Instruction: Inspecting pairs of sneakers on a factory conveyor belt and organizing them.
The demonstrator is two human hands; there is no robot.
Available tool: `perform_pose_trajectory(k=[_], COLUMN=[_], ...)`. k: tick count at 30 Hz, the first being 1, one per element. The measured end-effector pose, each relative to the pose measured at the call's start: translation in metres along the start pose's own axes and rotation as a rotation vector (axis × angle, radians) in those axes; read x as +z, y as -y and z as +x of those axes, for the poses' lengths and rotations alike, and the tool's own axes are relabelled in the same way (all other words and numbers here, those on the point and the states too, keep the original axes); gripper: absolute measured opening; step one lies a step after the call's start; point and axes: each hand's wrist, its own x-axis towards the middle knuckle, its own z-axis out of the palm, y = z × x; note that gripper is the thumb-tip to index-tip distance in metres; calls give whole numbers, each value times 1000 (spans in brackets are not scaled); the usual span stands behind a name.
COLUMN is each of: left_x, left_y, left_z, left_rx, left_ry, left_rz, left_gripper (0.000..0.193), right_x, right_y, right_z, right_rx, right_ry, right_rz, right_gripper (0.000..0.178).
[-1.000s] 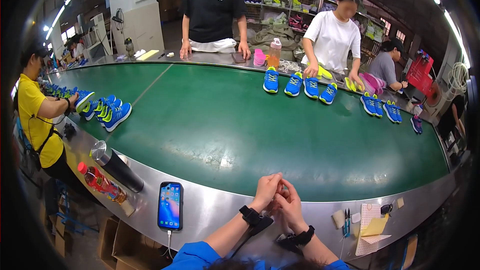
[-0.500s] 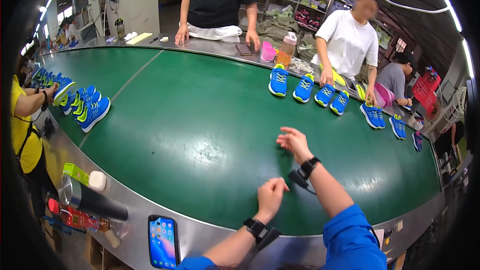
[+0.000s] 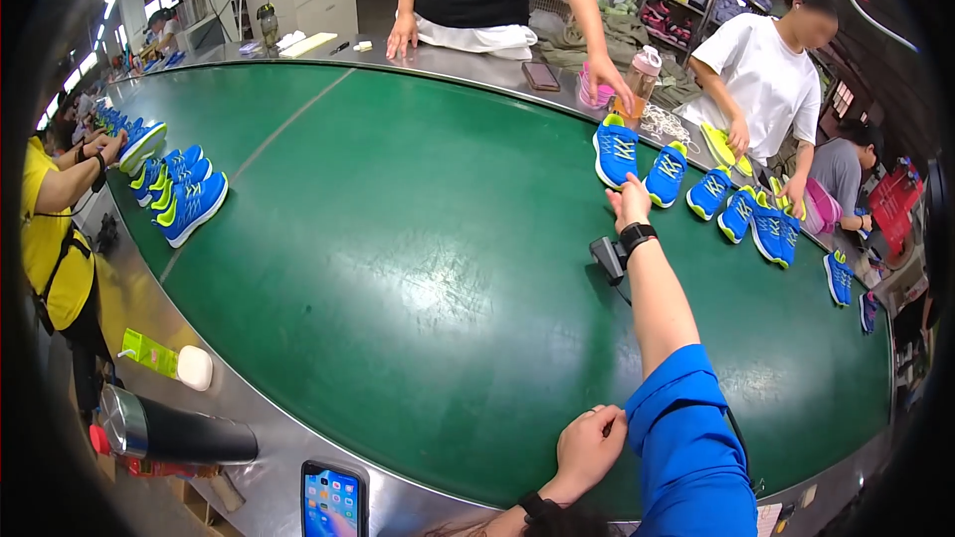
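My right hand (image 3: 629, 203) is stretched out over the green work surface (image 3: 398, 268). Its open fingers are at the near, toe end of a blue sneaker (image 3: 616, 152) with lime lining and a white sole; whether they touch it is hard to tell. Across from me, a co-worker's hand (image 3: 609, 80) hangs over the far end of the same sneaker. My left hand (image 3: 589, 449) is curled closed low beside my right sleeve, with nothing visible in it. A black strap with a small device (image 3: 609, 259) sits at my right wrist.
More blue sneakers (image 3: 666, 175) line the far right edge, where a person in white works. Others (image 3: 191, 207) stand at left by a person in yellow. A phone (image 3: 333, 502), dark flask (image 3: 184, 428) and white lidded case (image 3: 194, 368) lie on the near metal rim. A drink bottle (image 3: 643, 78) stands opposite.
My right hand has moved forward to the sneaker row. My left hand has drawn back toward me, still curled. The co-worker opposite has extended a hand to the same sneaker. The view has shifted.
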Motion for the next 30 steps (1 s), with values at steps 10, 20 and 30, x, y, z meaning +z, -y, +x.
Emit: perform_pose_trajectory(k=[10,20,30], left_x=[2,-6,-52], left_y=[-2,6,10], left_z=[-9,-3,24], left_rx=[30,71,173], left_ry=[-8,-258,-803], left_rz=[144,-80,-204], left_gripper=[12,9,31], right_x=[-17,-53,-225], right_y=[-2,14,116], right_z=[46,-54,-246], right_rx=[-158,48,-31], right_ry=[-215,254,728], right_rz=[-84,-276,-822], right_gripper=[59,48,41])
